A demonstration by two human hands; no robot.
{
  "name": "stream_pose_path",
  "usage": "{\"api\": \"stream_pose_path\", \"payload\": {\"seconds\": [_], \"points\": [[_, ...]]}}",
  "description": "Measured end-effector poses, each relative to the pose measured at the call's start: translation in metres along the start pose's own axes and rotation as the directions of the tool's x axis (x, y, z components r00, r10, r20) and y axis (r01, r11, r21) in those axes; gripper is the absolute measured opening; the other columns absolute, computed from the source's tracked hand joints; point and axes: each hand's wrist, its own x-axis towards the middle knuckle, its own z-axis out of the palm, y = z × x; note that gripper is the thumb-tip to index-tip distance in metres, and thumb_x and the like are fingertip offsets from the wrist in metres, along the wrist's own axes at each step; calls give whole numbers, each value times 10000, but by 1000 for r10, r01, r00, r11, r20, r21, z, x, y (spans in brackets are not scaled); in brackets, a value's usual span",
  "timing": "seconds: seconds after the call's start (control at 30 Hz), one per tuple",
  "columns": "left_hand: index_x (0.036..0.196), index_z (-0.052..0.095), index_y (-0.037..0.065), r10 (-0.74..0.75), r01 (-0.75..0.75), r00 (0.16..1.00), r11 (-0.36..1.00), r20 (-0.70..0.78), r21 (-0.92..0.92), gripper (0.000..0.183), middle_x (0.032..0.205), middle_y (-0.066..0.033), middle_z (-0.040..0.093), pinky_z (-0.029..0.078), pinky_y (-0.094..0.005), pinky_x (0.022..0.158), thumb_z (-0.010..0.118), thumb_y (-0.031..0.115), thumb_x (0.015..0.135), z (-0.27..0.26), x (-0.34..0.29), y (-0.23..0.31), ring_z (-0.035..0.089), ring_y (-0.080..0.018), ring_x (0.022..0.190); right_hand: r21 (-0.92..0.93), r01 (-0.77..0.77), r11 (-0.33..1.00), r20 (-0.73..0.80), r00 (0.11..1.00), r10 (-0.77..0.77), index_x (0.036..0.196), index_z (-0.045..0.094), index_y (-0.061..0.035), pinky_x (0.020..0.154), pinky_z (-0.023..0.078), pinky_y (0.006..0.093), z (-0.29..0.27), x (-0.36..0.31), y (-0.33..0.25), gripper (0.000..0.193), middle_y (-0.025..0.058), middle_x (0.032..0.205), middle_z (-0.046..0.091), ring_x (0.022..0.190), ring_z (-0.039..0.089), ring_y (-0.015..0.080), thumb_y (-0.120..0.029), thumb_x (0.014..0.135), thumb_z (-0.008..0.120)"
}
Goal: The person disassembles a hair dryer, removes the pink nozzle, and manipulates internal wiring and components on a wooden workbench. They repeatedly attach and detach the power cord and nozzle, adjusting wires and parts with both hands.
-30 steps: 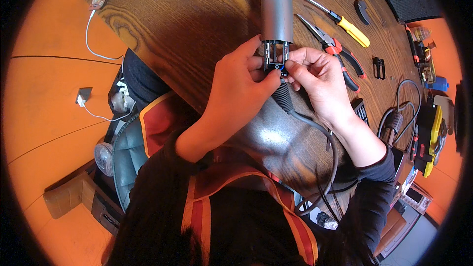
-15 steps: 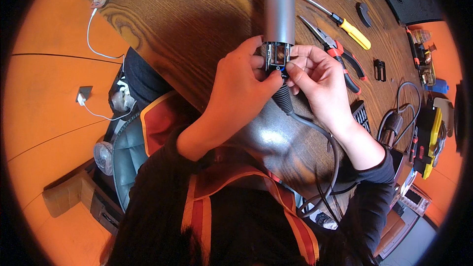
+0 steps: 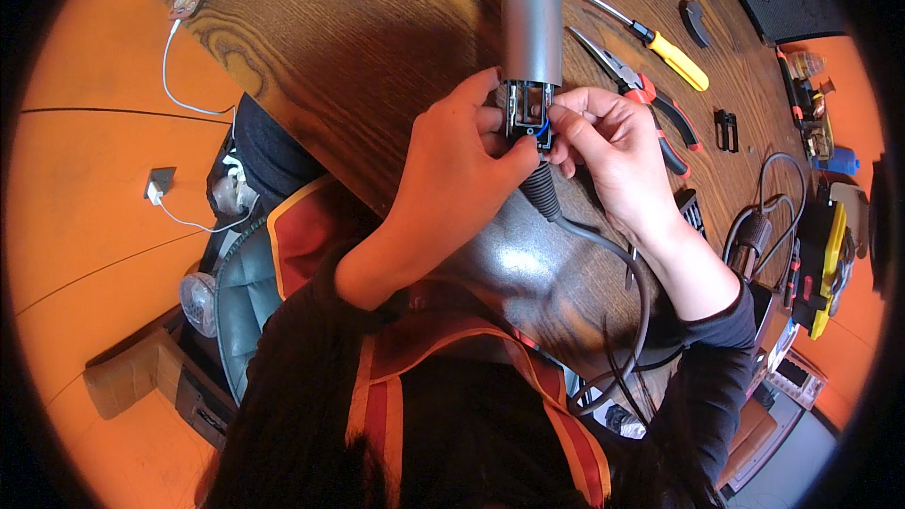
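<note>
While your left hand [image 3: 460, 168] grips the grey device [image 3: 531, 24] near its open end, your right hand [image 3: 615, 149] works beside the blue wire [image 3: 543, 130] (whether pinching it, I cannot tell).

I'm on the head feed: left fisheye of the pair, worn on the person's head, facing steeply down. Apron [image 3: 379, 415] and dark sleeves [image 3: 302, 358] sit nearest the lens; left hand [image 3: 452, 165] and right hand [image 3: 615, 153] are farther, near centre. Wooden table [image 3: 377, 57] spans the far side, orange wall [image 3: 94, 57] curves along the left.
</note>
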Motion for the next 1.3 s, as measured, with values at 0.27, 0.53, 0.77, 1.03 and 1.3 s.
{"api": "stream_pose_path", "payload": {"seconds": [0.27,0.53,0.77,1.03,1.3], "points": [[1273,407,-73,9,-9,999,1000,45,9,507,991,-135,639,509,-247,786,566,-92,791,1,-2,-2,629,-145,885,-36,-39,999,-17,999,38,880,592,31,588,464,194,1,-1,-4,79,35,734,617,625,564,65,-15,884,529],[1292,445,-13,5,-4,998,1000,69,-7,389,971,-92,643,538,-227,690,474,28,906,-8,-2,-3,634,-117,831,-51,-22,998,-16,1000,21,873,593,32,586,447,193,1,-1,-4,74,36,723,620,628,562,66,-11,880,533],[1221,518,-17,-29,28,1000,998,11,56,311,934,-69,641,543,-220,632,451,90,937,-7,-2,0,633,-102,783,-27,-19,999,-1,1000,19,862,593,31,574,433,188,1,-2,-4,68,28,711,614,612,544,57,-13,875,543],[1206,518,-36,10,-16,999,989,43,146,297,936,-82,636,559,-238,649,450,80,942,-9,0,4,632,-121,802,-45,6,999,4,1000,-6,858,594,26,558,421,181,1,-2,-2,57,20,710,611,604,533,49,-13,869,554],[1204,520,-43,-80,79,989,997,126,16,298,958,-106,635,567,-254,651,464,76,937,-20,4,10,645,-154,804,-38,-2,999,-5,1000,2,854,600,20,546,417,178,1,-2,-1,59,15,702,611,592,531,47,-25,869,565]]}}
